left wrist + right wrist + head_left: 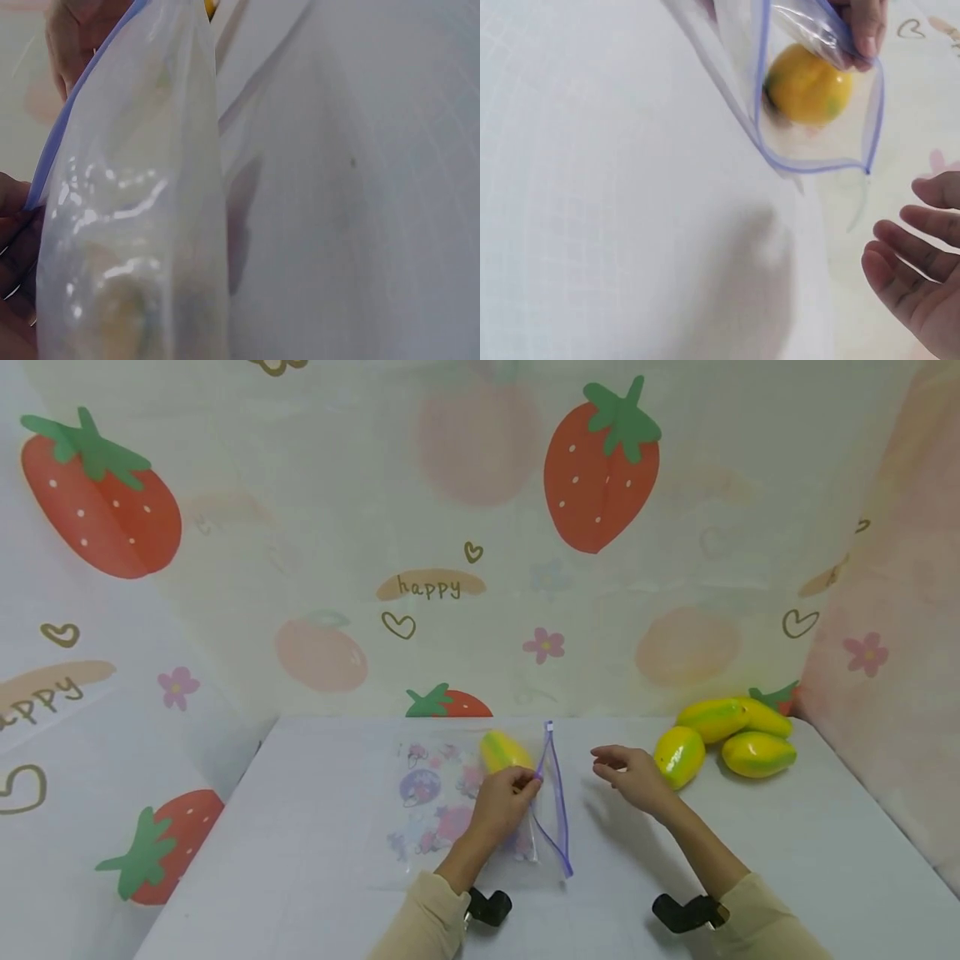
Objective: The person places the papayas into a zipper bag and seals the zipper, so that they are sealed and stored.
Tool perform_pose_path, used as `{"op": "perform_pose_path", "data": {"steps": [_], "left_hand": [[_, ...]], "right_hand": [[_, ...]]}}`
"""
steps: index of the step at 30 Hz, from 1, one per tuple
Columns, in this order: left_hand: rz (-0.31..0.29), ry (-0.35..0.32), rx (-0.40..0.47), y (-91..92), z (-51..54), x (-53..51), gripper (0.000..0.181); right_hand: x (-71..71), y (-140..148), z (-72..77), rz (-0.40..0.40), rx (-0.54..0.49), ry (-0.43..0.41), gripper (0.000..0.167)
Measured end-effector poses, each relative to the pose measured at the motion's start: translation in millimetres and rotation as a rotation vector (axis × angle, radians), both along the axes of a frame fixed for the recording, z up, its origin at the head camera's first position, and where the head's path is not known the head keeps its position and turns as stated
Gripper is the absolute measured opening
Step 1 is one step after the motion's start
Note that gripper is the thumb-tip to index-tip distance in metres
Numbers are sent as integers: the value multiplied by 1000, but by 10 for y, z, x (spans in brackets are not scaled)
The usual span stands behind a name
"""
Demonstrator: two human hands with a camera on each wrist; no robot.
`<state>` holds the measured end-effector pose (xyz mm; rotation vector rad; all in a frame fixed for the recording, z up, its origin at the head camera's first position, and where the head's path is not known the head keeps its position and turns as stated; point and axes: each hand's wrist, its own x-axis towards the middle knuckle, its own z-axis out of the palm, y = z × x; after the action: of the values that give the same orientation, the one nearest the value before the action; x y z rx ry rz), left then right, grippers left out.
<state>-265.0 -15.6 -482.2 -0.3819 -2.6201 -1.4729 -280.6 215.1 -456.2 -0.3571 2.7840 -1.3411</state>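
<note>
Here, the left hand (498, 806) pinches the bag (453, 822) at its mouth, a yellow fruit (810, 84) inside; the right hand (633, 781), fingers loose and gripping nothing, hangs nearby.

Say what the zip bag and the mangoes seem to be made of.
Zip bag: thin, glossy plastic film; its walls are see-through and throw glints. Mangoes: smooth and shiny, perhaps moulded plastic or foam, as highlights sit on their even skins; real fruit remains possible.
</note>
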Motion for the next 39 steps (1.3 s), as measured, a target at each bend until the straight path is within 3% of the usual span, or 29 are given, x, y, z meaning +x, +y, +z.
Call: {"op": "perform_pose_path", "data": {"steps": [9, 24, 33, 39], "left_hand": [[11, 6, 12, 16, -32, 15, 18], [26, 13, 40, 39, -35, 38, 17], [125, -11, 102, 95, -66, 99, 16], [187, -54, 163, 118, -68, 126, 17]], "right_hand": [[44, 176, 145, -99, 98, 66, 37], [40, 482, 263, -167, 210, 101, 41], [37, 619, 313, -250, 223, -18, 47], [58, 683, 333, -288, 259, -15, 51]]}}
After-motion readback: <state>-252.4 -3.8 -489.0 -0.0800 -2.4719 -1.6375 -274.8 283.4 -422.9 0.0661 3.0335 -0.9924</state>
